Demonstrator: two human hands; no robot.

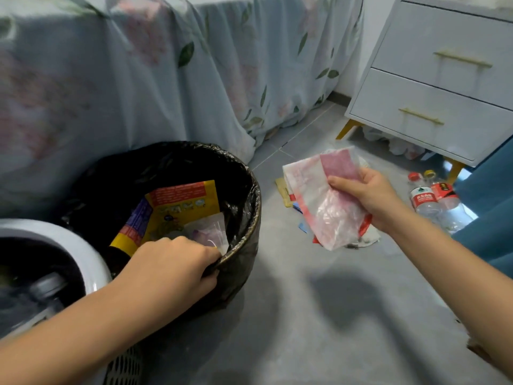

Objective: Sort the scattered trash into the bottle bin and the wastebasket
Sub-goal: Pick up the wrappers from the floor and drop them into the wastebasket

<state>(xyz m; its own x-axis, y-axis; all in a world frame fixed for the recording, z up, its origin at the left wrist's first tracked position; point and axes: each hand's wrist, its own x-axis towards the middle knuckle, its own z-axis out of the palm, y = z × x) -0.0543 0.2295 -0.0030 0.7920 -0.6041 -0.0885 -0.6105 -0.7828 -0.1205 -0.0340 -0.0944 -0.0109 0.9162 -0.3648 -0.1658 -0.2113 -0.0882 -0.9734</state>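
The wastebasket (251, 207), lined with a black bag, stands left of centre and holds a yellow and red wrapper (180, 209) and a small clear packet (213, 232). My left hand (172, 265) grips the basket's near rim, fingers curled over the edge. To the right, above the floor, my right hand (366, 195) holds a bunch of pink, red and clear plastic bags (327, 195). The white-rimmed bottle bin (83, 251) sits at the lower left with a bottle (44, 290) inside. Two plastic bottles (433, 201) lie on the floor at the right.
A bed with a floral cover (138, 79) runs behind the wastebasket. A white nightstand (433, 87) with gold handles stands at the back right. Small scraps (286, 190) lie on the grey floor (305, 315) under the held bags. Blue fabric (494, 218) is at the right edge.
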